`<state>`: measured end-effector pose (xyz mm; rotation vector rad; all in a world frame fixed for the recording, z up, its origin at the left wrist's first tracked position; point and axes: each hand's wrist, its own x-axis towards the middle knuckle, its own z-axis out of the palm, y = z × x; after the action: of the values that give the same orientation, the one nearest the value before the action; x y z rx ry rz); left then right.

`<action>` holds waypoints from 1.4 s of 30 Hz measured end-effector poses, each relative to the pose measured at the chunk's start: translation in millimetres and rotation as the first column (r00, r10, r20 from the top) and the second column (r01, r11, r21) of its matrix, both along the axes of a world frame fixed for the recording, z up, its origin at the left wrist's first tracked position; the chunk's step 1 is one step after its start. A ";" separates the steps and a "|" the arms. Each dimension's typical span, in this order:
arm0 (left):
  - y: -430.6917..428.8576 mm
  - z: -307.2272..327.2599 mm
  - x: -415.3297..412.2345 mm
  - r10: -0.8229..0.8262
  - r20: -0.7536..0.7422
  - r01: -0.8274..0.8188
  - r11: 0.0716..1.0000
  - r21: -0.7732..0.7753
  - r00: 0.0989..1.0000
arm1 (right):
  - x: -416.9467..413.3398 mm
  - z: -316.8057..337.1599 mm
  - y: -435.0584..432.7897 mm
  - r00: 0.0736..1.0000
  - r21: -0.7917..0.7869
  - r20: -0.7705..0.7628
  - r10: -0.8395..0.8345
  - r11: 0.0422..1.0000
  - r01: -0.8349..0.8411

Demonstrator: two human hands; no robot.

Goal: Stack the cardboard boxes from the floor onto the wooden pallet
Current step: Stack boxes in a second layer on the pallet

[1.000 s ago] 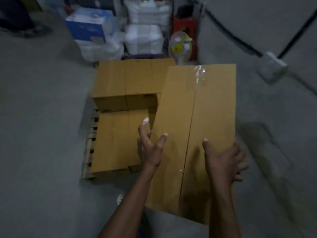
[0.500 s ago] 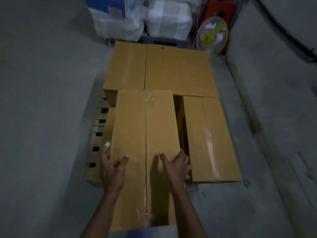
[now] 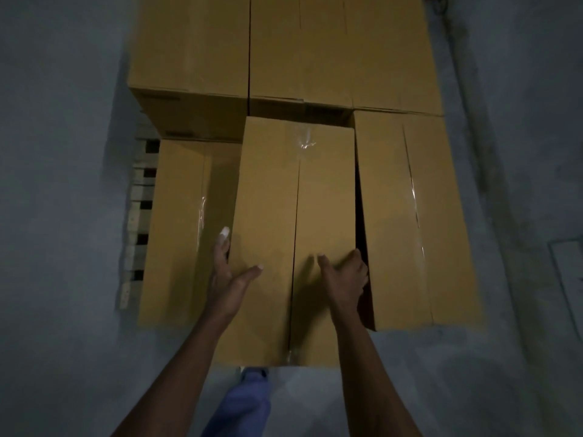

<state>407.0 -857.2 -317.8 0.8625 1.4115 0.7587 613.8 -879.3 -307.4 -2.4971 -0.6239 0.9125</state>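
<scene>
- Grey concrete floor (image 3: 56, 216) all around, dim and murky out at the edges.
- Far end: a tall stack of cardboard boxes (image 3: 284, 45) runs right across, its top cut off by the frame. How many boxes make it up is hard to call.
- Centre stage, the carried box (image 3: 296, 231): long, taped down its middle seam, pointing away from the person. It sits between the two near boxes, far end just short of the tall stack, near end sticking out towards the person. Its underside is hidden, so I cannot tell whether it rests on anything.
- Right box (image 3: 410, 216) lies just beside it, with a dark narrow gap between the two.
- Left box (image 3: 179, 231) sits lower, its right strip covered by the carried box.
- Wooden pallet (image 3: 138, 216): only the slat ends peek out at the left; the rest is buried under cardboard.
- Right hand (image 3: 345, 279) grips the carried box: thumb flat on top, fingers curled over the right edge and down into that gap, tips out of sight.
- Left hand (image 3: 227, 275) is spread wide: thumb lying on the top face, fingers straight and pressed along the left wall.
- A blue trouser leg (image 3: 246, 402) shows below the box's near end.
- Clear tape (image 3: 304, 141) glints at the far end of the seam.
</scene>
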 end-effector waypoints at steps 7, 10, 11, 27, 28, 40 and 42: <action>-82.0 7.6 3.6 0.195 -0.186 -0.217 0.971 -0.105 0.963 | -62.2 22.5 -83.4 0.978 -0.127 -0.031 -0.207 0.971 0.202; -128.5 0.3 -0.2 0.359 -0.300 -0.419 0.893 -0.164 0.884 | -75.2 30.7 -109.7 0.697 -0.201 -0.143 -0.703 0.710 0.675; -142.0 0.5 -0.2 0.409 -0.329 -0.484 0.855 -0.189 0.851 | -76.1 29.2 -119.5 0.560 -0.215 -0.195 -0.805 0.592 0.776; -176.7 24.3 33.6 0.567 0.033 -0.546 0.807 -0.226 0.823 | -33.0 44.1 -154.6 0.487 -0.101 -0.712 -0.506 0.760 0.642; -175.0 24.4 35.1 0.557 0.040 -0.535 0.814 -0.226 0.830 | -30.8 41.5 -152.5 0.506 -0.094 -0.708 -0.492 0.776 0.624; -148.5 12.9 38.1 0.533 0.042 -0.508 0.826 -0.244 0.845 | -25.5 22.7 -118.0 0.622 -0.050 -0.673 -0.400 0.864 0.501; -145.8 15.1 37.7 0.510 0.025 -0.491 0.838 -0.239 0.860 | -27.8 25.1 -118.8 0.636 -0.034 -0.667 -0.388 0.869 0.494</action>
<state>444.7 -1002.9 -302.7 0.2691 1.6291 0.9927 586.1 -998.2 -282.3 -1.8421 0.1606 1.3611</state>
